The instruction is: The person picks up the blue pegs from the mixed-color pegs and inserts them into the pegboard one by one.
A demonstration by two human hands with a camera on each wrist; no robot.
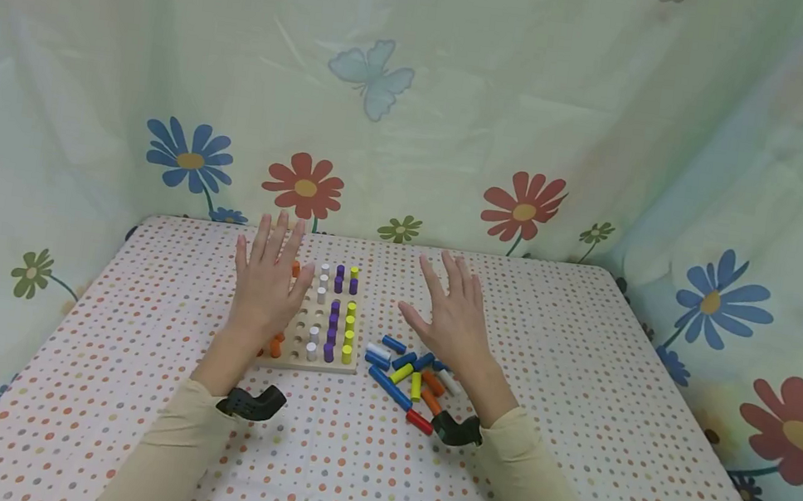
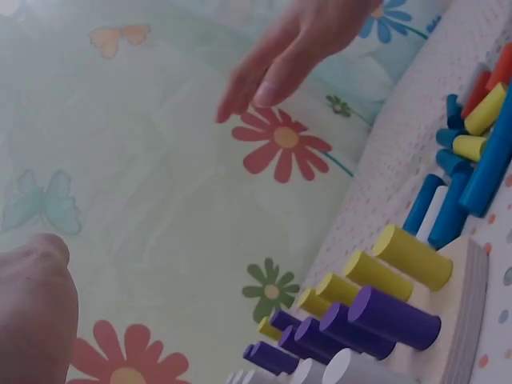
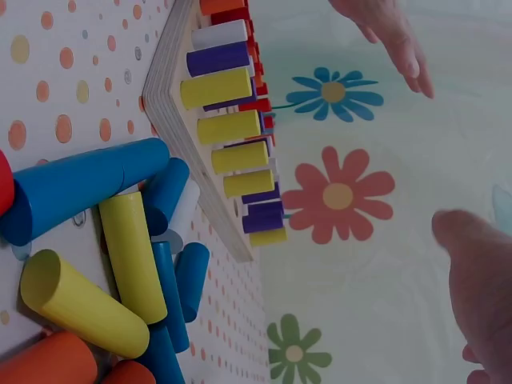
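My left hand (image 1: 265, 288) is held over the left part of a wooden pegboard (image 1: 334, 368), its fingers straight and spread, holding nothing. Part of the board is hidden beneath it. Upright in the board stand yellow pegs (image 3: 228, 126), purple pegs (image 2: 394, 316), white pegs (image 1: 311, 351) and orange pegs (image 1: 276, 347); red pegs (image 3: 254, 105) show in the right wrist view. To the right, my right hand (image 1: 455, 320) hovers with fingers extended and thumb apart, also holding nothing. Just below it lies a loose pile of blue pegs (image 1: 390, 388), yellow, orange, white and red ones.
A dotted cloth (image 1: 574, 439) covers the table. Floral curtains (image 1: 432, 121) hang behind it and at both sides. Each wrist wears a black camera mount, a left mount (image 1: 251, 403) and a right mount (image 1: 458, 430). One red peg (image 1: 420, 422) lies nearest the front of the pile.
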